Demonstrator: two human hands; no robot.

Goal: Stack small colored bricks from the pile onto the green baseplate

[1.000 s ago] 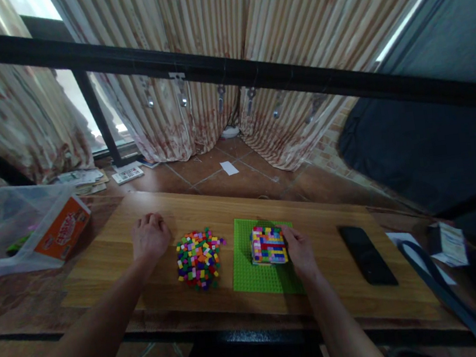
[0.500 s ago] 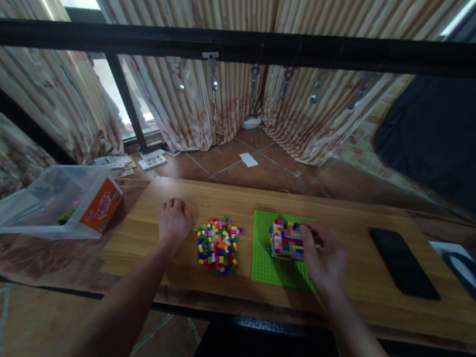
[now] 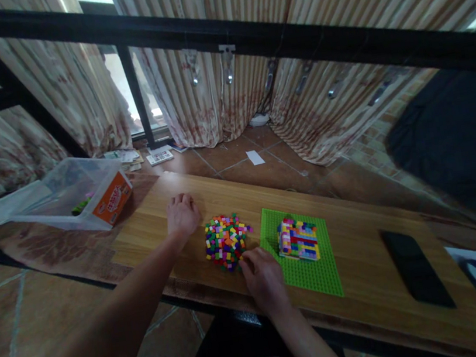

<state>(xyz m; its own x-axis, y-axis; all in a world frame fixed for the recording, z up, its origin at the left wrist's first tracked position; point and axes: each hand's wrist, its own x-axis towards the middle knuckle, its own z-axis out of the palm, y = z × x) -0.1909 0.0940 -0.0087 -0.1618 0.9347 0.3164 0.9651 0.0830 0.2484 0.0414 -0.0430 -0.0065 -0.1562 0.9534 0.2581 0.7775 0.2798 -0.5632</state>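
Observation:
Loosely curled, my left hand (image 3: 183,214) rests on the wooden board beside a pile of small colourful bricks (image 3: 224,240); I see nothing in its fingers. My right hand (image 3: 265,278) is at the pile's near right edge, thumb and forefinger brought together against the bricks. Whatever lies between those fingertips is too small to make out. Right of the pile, a green baseplate (image 3: 319,282) carries a block-shaped build of multicoloured bricks (image 3: 298,239), which neither hand touches.
A black phone-like slab (image 3: 416,268) lies on the right of the wooden board (image 3: 359,256). At the left stands a clear plastic bin (image 3: 67,220) with an orange label and a few green pieces inside. A black metal rail (image 3: 200,33) crosses in front of the curtains.
My right hand has left the brick build and moved left to the edge of the pile. The build stays on the baseplate. My left hand keeps its place; the view has shifted slightly.

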